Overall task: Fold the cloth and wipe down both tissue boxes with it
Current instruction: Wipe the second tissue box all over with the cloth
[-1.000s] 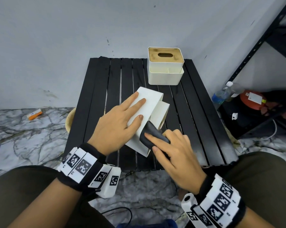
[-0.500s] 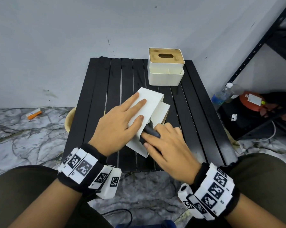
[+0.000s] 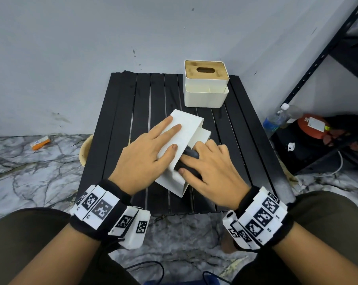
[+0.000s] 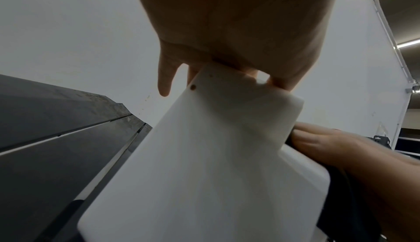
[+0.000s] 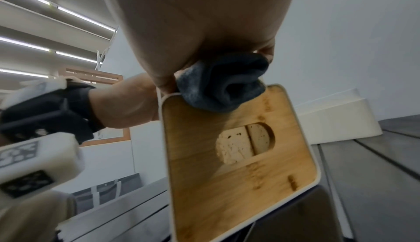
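At the centre-left of the head view, the left hand [image 3: 145, 153] lies flat with straight fingers on the upturned white side of the nearer tissue box [image 3: 181, 138], a white box with a wooden slotted lid that is tipped onto its side on the black slatted table [image 3: 120, 128]. The hand presses and steadies; it does not curl round anything. The left wrist view shows the same white side [image 4: 204, 156] with the fingertips resting over its far edge.

Just right of it, at frame centre, the right hand [image 3: 211, 171] has its fingers curled round the dark grey folded cloth [image 3: 189, 159] and holds it against the box's wooden lid face. In the right wrist view the bunched cloth [image 5: 222, 82] sits at the upper corner of that wooden lid [image 5: 238, 156], touching it near the rim, above the oval slot.

In the upper right of the table, well apart from the hands, the second tissue box [image 3: 206, 85], white with a wooden lid and a front tray, stands upright against the wall.

Judging by this, the folding is done, since the cloth is a compact wad. The wiping of the nearer box is under way on its lid face; how many of its other sides are already wiped cannot be told. The far box has no hand or cloth on it, so it probably remains to be wiped.
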